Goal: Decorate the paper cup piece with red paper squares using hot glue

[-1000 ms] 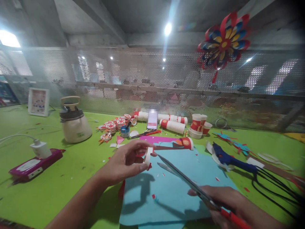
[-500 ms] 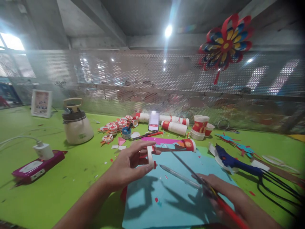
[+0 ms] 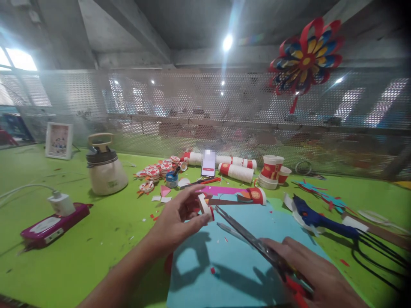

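Observation:
My left hand [image 3: 181, 216] pinches a short white ring with red at its edge [image 3: 204, 205], apparently cut from a paper cup. In my right hand [image 3: 298, 261] are scissors [image 3: 257, 244] with red handles, their blades pointing at the ring and close to its lower edge. Under both hands lies a light blue paper sheet [image 3: 192, 282], marked by their shadows. A pen [image 3: 229, 231] rests on it, partly behind the blades. Small red scraps [image 3: 212, 270] are scattered on the sheet. Beyond the ring, a red paper cup [image 3: 257, 196] lies on its side.
Stacked paper cups [image 3: 236, 172], a phone [image 3: 208, 164] and red-and-white cup crafts [image 3: 153, 172] stand at the back. On the right is a blue glue gun [image 3: 321, 220] with black cables. A jug [image 3: 107, 171] and a purple power strip [image 3: 54, 226] sit on the left.
The scissor blades have closed and come nearer the ring. My left hand has tilted the ring, and its lower part has turned toward the right.

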The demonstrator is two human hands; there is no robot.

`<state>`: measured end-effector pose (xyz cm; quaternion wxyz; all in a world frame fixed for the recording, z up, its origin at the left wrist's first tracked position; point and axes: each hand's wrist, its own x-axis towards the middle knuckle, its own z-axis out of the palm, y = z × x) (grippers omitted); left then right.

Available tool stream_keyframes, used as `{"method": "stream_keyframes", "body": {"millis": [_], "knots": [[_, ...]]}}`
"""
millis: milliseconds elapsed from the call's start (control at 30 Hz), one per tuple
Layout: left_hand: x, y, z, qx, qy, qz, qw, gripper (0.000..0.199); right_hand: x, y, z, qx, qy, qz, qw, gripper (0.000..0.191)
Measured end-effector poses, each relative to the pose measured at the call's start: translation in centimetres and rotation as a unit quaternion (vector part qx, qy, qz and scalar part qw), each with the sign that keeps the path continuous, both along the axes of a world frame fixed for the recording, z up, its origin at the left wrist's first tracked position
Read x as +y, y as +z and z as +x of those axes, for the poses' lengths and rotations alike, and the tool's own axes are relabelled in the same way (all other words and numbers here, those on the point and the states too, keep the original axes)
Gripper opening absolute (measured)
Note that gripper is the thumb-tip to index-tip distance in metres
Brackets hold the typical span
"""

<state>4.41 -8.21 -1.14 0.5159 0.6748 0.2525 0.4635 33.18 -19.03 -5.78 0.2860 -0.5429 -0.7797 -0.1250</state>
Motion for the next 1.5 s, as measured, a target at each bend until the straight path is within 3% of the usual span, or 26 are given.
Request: {"method": "stream_keyframes", "body": {"millis": [233,433,733,967,1500], "knots": [[-0.3,0.6,-0.6,-0.088,-0.14,-0.152,0.974,0.031,1.1,1.1,1.1,-0.032,0.013,0.025,0.999,0.048],[-0.4,0.6,-0.8,-0.12,-0.238,-0.243,0.933,0.033,1.1,1.6,0.6,-0.04,0.049,0.019,0.998,0.065],[0.0,-0.5,0.0,-0.148,-0.306,-0.291,0.895,0.038,1.3,2.5,1.2,-0.046,0.049,0.058,0.996,0.048],[-0.4,-0.4,0.5,-0.153,-0.312,-0.328,0.878,0.037,1.6,3.2,0.4,-0.046,0.065,0.025,0.997,0.044],[-0.9,0.3,0.8,-0.098,-0.25,-0.332,0.904,0.039,1.7,2.4,1.3,-0.044,0.078,-0.047,0.995,0.046]]}}
